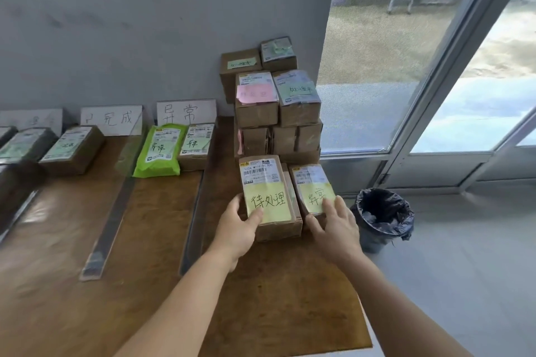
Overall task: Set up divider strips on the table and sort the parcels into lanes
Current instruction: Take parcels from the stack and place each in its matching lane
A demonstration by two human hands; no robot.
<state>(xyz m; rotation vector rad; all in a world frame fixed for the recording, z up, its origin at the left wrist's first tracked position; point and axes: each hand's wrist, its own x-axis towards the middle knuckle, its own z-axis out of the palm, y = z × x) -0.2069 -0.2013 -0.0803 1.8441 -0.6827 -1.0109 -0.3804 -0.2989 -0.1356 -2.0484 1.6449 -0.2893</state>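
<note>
L hand (237, 229) grips box (269, 197) w/ yellow note at its left edge, thumb on top. R hand (338, 226), fingers spread, touches next box (313, 188). Bin (383, 217) right of desk (278, 293) holds black liner.

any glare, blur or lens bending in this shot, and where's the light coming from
Head view: daylight enters through the glass door at the right; it leaves pale glare patches on the table near the left divider strip. The door frame bows from wide-angle distortion. The far-left sign is too soft to read, while the yellow note by the left hand stays legible.
</note>
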